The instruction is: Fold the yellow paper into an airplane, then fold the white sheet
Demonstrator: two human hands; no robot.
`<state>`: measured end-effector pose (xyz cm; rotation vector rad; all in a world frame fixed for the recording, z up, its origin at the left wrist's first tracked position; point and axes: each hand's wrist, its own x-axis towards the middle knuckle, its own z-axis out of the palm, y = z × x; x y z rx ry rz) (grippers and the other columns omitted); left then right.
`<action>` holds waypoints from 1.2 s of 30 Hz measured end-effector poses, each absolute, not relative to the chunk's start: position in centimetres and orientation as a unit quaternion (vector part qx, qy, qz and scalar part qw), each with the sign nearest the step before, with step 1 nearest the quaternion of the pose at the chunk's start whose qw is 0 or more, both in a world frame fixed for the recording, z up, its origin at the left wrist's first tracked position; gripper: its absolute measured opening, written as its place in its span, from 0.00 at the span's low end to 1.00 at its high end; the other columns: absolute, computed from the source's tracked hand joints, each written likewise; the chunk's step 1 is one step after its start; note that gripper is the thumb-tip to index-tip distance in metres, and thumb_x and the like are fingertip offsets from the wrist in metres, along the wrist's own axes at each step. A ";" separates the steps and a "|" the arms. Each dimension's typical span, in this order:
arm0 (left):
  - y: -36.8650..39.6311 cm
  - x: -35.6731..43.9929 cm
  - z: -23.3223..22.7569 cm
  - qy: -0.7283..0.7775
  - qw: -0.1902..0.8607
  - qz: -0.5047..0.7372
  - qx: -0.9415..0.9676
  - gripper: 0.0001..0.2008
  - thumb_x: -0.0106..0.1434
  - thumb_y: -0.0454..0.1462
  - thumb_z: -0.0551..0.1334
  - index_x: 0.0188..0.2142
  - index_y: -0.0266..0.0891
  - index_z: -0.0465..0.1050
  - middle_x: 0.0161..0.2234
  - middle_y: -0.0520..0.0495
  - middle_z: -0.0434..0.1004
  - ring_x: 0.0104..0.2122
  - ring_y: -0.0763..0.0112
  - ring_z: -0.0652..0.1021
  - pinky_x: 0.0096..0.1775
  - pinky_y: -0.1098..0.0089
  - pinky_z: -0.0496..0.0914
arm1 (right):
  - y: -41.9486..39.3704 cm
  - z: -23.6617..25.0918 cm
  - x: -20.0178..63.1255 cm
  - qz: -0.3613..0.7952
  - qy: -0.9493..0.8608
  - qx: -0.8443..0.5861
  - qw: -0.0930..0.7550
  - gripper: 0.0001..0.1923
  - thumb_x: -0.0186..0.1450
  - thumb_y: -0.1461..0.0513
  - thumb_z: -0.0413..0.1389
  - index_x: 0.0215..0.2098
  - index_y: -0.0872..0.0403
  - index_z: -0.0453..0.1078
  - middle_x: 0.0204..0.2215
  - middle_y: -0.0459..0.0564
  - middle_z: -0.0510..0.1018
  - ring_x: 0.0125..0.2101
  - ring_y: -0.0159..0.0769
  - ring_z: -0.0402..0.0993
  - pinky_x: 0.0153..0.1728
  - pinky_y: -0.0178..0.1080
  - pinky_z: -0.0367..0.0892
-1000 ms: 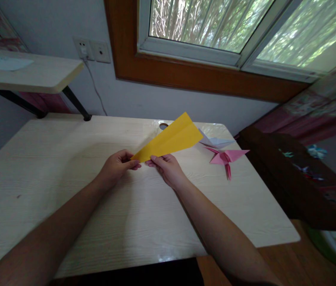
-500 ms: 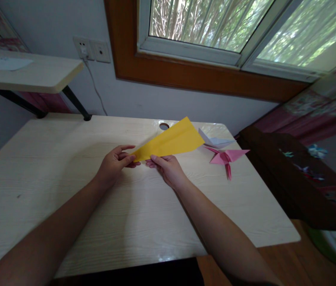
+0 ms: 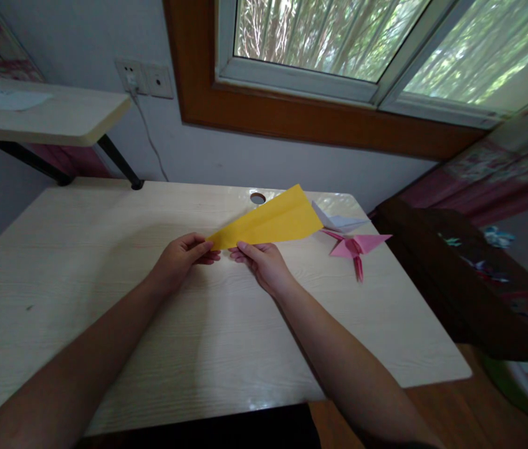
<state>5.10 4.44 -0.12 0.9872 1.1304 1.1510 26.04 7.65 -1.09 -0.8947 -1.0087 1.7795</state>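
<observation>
A sheet of yellow paper (image 3: 273, 219), folded to a long tapering shape, is held above the desk with its wide end up and to the right. My left hand (image 3: 183, 255) pinches its narrow tip between thumb and fingers. Along the lower edge, my right hand (image 3: 264, 262) grips the paper with the thumb on top and the fingers beneath. Just right of the wide end, a pink origami crane (image 3: 355, 246) lies on the desk. Behind it is a pale folded paper piece (image 3: 341, 222), partly hidden by the yellow sheet.
The light wooden desk (image 3: 151, 362) has a round cable hole (image 3: 258, 198) near its back edge. A raised shelf (image 3: 43, 118) stands at the left on black legs. At the right, a dark wooden cabinet (image 3: 455, 268) carries small folded pieces.
The yellow paper has shifted slightly to the right. My left index finger has curled in closer to the paper's tip; my right hand is nearly still.
</observation>
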 end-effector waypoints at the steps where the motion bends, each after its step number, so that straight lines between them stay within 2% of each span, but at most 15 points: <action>1: 4.4 5.1 -0.1 0.487 0.583 0.495 0.422 0.17 0.57 0.47 0.73 0.35 0.36 0.75 0.32 0.44 0.84 0.34 0.64 0.84 0.39 0.66 0.78 | 7.7 -1.1 26.0 0.716 -0.407 -0.361 0.437 0.18 0.55 0.51 0.72 0.32 0.57 0.82 0.33 0.54 0.85 0.32 0.33 0.79 0.38 0.36 0.74; 12: 4.7 5.0 -0.7 0.485 0.568 0.508 0.428 0.18 0.53 0.44 0.76 0.33 0.37 0.72 0.32 0.47 0.83 0.33 0.65 0.84 0.39 0.67 0.78 | 7.6 -0.9 26.0 0.717 -0.408 -0.358 0.438 0.17 0.55 0.52 0.71 0.33 0.57 0.82 0.34 0.54 0.85 0.32 0.33 0.79 0.39 0.36 0.74; 18: 4.6 5.2 -0.4 0.454 0.548 0.539 0.451 0.26 0.56 0.42 0.74 0.51 0.40 0.71 0.32 0.52 0.80 0.34 0.65 0.84 0.41 0.65 0.79 | 7.6 -0.9 26.0 0.717 -0.401 -0.351 0.448 0.16 0.56 0.53 0.71 0.35 0.56 0.82 0.35 0.53 0.85 0.32 0.33 0.79 0.39 0.36 0.74; 21: 4.6 5.2 -0.5 0.451 0.533 0.545 0.465 0.26 0.60 0.44 0.71 0.55 0.41 0.70 0.33 0.52 0.79 0.35 0.65 0.84 0.42 0.63 0.80 | 7.5 -0.8 26.0 0.718 -0.404 -0.352 0.445 0.16 0.56 0.53 0.71 0.34 0.56 0.82 0.34 0.53 0.85 0.32 0.33 0.79 0.39 0.36 0.74; 28: 5.0 4.7 -1.3 0.466 0.488 0.573 0.466 0.19 0.61 0.43 0.71 0.49 0.40 0.75 0.36 0.48 0.82 0.33 0.68 0.83 0.42 0.65 0.80 | 7.4 -1.1 25.9 0.718 -0.442 -0.348 0.411 0.18 0.58 0.50 0.69 0.37 0.55 0.81 0.37 0.53 0.84 0.33 0.34 0.79 0.41 0.38 0.75; 33: 5.4 4.3 -1.7 0.472 0.449 0.619 0.439 0.18 0.61 0.43 0.71 0.49 0.42 0.76 0.37 0.49 0.81 0.34 0.69 0.83 0.43 0.64 0.80 | 7.6 -1.0 25.9 0.709 -0.468 -0.344 0.400 0.21 0.59 0.48 0.67 0.43 0.54 0.79 0.40 0.53 0.84 0.34 0.33 0.80 0.39 0.37 0.74; 36: 5.4 4.3 -1.7 0.476 0.436 0.627 0.436 0.18 0.60 0.43 0.71 0.49 0.42 0.77 0.36 0.50 0.79 0.33 0.70 0.83 0.42 0.66 0.80 | 7.4 -0.9 25.9 0.686 -0.500 -0.352 0.394 0.20 0.61 0.47 0.66 0.40 0.54 0.78 0.38 0.53 0.83 0.34 0.34 0.80 0.38 0.37 0.74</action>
